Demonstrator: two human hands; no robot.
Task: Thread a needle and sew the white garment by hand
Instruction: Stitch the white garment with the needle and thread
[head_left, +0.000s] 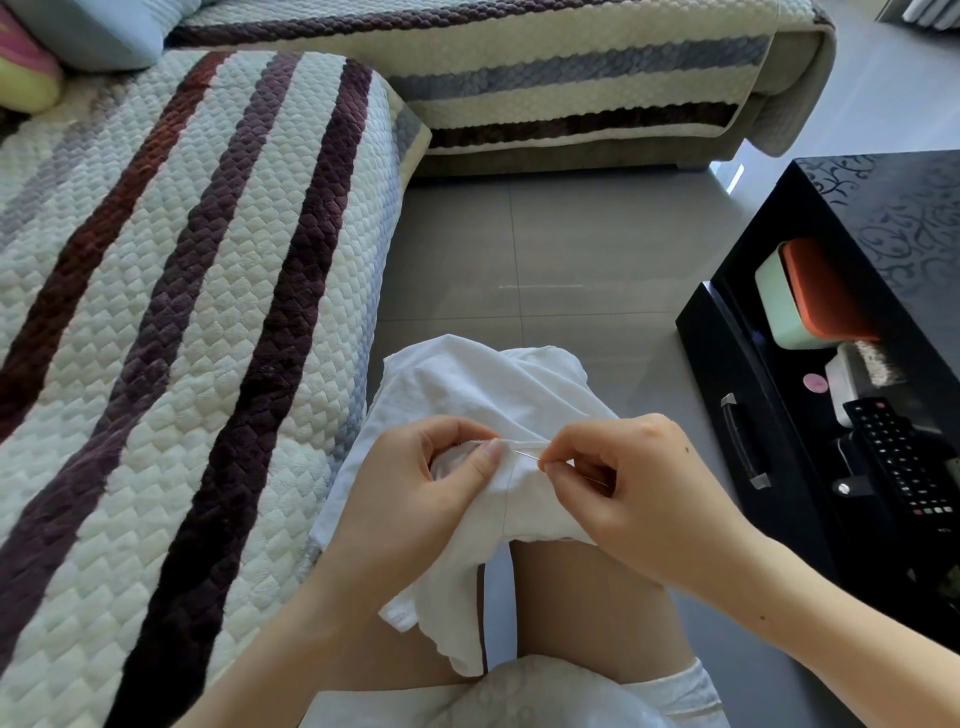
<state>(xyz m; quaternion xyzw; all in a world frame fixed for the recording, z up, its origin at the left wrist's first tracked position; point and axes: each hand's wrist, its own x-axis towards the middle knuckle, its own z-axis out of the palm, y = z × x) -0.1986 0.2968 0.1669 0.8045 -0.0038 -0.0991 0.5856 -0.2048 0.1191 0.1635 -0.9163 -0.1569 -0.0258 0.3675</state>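
A white garment (483, 395) lies bunched over my knees at the lower middle of the head view. My left hand (415, 488) grips a fold of it, thumb pressed on the seam. My right hand (628, 478) pinches a thin silver needle (527, 455) between thumb and forefinger. The needle's tip points left into the fold just beside my left thumb. I cannot make out any thread.
A quilted striped sofa cover (171, 291) fills the left side and the back. On the right stands a black cabinet (748, 364) with an open compartment holding a remote control (898, 457) and an orange-and-green box (805, 296). Grey floor tiles (545, 249) lie between.
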